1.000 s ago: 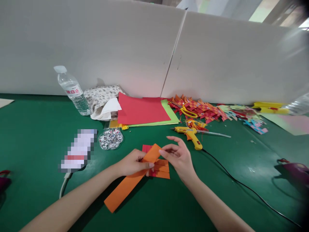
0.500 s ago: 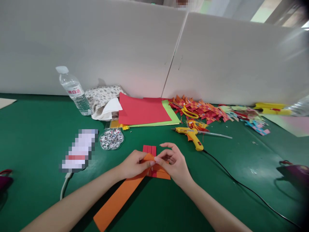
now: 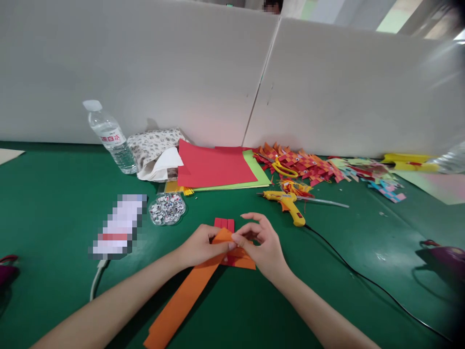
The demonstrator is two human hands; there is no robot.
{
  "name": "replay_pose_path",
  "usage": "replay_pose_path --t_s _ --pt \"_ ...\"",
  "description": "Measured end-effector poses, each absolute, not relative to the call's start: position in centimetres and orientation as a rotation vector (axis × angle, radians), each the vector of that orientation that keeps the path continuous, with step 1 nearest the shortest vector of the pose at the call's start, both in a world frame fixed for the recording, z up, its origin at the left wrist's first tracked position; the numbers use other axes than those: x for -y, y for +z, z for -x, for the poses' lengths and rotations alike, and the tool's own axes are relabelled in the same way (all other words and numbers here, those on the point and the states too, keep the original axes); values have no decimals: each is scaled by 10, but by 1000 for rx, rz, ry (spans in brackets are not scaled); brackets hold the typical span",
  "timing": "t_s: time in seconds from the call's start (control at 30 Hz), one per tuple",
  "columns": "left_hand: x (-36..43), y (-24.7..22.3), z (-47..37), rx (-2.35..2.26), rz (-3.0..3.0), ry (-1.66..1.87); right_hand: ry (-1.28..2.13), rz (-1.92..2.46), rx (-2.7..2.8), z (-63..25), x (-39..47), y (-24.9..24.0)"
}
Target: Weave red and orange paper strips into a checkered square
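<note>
A long orange paper strip [image 3: 189,295] slants from the lower left up to my hands. My left hand [image 3: 203,247] is closed on it, thumb on top near the folded upper end. The thumb and index finger of my right hand [image 3: 259,245] pinch the right edge of that fold, the other fingers curled loosely above. Beneath the hands lie red paper strips [image 3: 225,223], their ends showing above the fold, and a shorter orange strip end [image 3: 245,263] sticks out at the lower right. Where the strips cross is partly hidden by my fingers.
A yellow glue gun [image 3: 290,206] with a black cord lies to the right. Behind are red paper sheets [image 3: 218,167], yellow scissors [image 3: 285,168] and woven paper pieces [image 3: 308,167]. At left are a phone [image 3: 119,225], a water bottle [image 3: 112,138] and a pack of googly eyes [image 3: 167,209].
The long orange strip has turned a little, its lower end shifting right and showing a second layer's edge. My left thumb has slid slightly right along the fold.
</note>
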State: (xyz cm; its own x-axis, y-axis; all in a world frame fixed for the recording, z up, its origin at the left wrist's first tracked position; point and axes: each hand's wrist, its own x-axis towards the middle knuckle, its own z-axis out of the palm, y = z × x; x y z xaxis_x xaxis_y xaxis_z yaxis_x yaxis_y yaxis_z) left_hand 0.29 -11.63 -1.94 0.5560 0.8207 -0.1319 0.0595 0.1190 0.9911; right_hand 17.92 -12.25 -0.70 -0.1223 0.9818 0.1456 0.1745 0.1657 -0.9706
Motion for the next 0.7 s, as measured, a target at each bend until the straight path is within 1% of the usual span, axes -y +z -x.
replay_pose_path --t_s 0.1,0.2,0.27,0.37,0.43,0.53,0.63,0.7 --pt "114 -20 -2 -944 -1416 618 931 1179 1300 -190 113 -4" --pt "113 -20 1 -953 -1479 590 935 1137 1124 -195 107 -2" --pt "114 -19 2 -935 -1516 584 1066 1125 1129 -191 109 -3" --pt "114 -18 2 -940 -1559 615 1369 1121 1238 -180 114 -7" --pt "114 -19 2 -934 -1554 639 1464 1139 1294 -176 117 -9" --pt "112 -20 1 -922 -1508 643 1367 1191 1292 -180 114 -8" --pt "111 -20 1 -908 -1425 602 1186 1218 1175 -191 105 -4" --pt "112 -19 1 -884 -1365 583 1132 1196 1105 -194 102 -2"
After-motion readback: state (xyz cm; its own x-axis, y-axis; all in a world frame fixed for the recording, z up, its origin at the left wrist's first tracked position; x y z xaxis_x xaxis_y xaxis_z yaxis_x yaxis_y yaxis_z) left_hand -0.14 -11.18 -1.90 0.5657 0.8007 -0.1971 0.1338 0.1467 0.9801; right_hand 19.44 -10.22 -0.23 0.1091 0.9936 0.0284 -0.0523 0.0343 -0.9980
